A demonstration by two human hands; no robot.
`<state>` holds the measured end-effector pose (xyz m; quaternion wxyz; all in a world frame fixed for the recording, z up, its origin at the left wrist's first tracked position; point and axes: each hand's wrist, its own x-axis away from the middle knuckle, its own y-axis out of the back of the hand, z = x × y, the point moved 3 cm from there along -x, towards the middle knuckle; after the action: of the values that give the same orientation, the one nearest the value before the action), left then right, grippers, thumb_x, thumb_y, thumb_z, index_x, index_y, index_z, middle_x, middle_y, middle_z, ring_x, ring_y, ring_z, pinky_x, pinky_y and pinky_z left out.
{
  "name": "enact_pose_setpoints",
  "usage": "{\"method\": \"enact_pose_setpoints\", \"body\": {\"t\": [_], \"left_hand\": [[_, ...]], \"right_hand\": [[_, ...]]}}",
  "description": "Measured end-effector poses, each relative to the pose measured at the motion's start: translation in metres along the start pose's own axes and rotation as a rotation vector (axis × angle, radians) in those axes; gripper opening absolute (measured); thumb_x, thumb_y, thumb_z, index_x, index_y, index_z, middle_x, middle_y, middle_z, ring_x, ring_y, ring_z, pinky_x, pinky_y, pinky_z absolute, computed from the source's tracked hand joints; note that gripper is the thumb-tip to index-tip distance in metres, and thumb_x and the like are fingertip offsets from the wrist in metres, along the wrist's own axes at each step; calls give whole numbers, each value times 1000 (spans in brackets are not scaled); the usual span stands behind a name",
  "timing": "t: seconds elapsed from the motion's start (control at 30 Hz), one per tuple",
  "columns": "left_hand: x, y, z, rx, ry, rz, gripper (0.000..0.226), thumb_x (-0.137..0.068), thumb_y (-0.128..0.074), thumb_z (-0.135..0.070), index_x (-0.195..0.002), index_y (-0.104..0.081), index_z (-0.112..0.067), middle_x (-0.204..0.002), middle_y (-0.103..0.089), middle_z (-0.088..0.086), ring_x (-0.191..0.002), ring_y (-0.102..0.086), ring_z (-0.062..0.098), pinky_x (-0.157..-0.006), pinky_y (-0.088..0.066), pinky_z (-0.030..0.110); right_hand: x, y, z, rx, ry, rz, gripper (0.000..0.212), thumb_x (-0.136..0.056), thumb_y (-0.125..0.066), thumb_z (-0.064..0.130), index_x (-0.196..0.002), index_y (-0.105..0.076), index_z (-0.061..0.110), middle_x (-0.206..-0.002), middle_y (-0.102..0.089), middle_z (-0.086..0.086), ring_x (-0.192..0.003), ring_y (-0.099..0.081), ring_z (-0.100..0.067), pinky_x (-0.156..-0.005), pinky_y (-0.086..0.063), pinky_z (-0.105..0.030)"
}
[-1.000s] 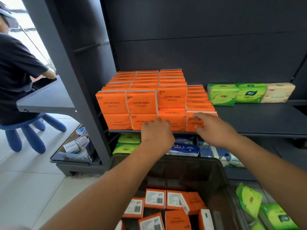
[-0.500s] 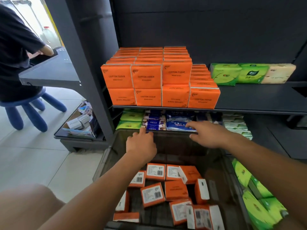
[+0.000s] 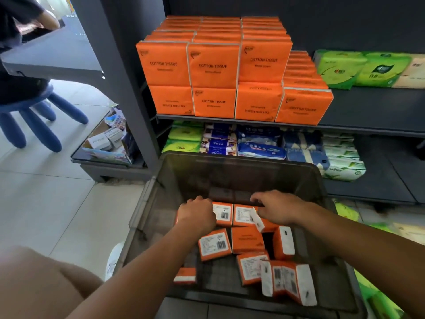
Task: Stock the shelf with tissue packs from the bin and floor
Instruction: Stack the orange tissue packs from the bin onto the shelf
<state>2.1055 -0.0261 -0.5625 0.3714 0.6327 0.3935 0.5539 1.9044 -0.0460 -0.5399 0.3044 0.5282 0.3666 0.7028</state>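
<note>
Several orange tissue packs (image 3: 247, 239) lie loose on the bottom of a dark translucent bin (image 3: 147, 203) in front of me. My left hand (image 3: 197, 216) is down in the bin, its fingers curled over the far edge of an orange pack (image 3: 177, 218) that it mostly hides. To the right, my right hand (image 3: 277, 210) reaches in with fingers spread, touching the far-row packs (image 3: 242, 215). On the shelf (image 3: 372, 131) above stands a two-high block of orange packs (image 3: 213, 65), with a single-height row at its right end.
Green and cream packs (image 3: 340, 67) sit at the shelf's right. The lower shelf holds green, blue and white packs (image 3: 259, 146). Green packs (image 3: 372, 293) lie on the floor right of the bin. A person on a blue stool (image 3: 34, 116) is at far left.
Both hands have dropped from the shelf front, past the bin rim, down onto the packs inside. My view has tilted lower.
</note>
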Motion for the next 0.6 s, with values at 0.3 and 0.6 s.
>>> {"method": "enact_pose_setpoints", "body": {"t": [0.3,0.6], "left_hand": [[-23,-73,19,130,119,159,32,-93,-46,-25,-122,-59,-18,-127,-61,7,-115,-58,26,-93,-48,38],[-40,-133,27,492,275,302,38,-95,-50,-23,-131,-55,-14,-135,-58,13,-124,-54,29,-109,-40,42]], "right_hand": [[-26,-45,-33,-55,-90,131,45,-93,-56,32,-138,-51,31,-139,-56,1,-116,-58,-19,-90,-49,-33],[-71,-101,-20,-664,-246,-8,25,-94,-57,18,-119,-64,19,-94,-68,1,-78,-64,-14,-66,-50,-23]]}}
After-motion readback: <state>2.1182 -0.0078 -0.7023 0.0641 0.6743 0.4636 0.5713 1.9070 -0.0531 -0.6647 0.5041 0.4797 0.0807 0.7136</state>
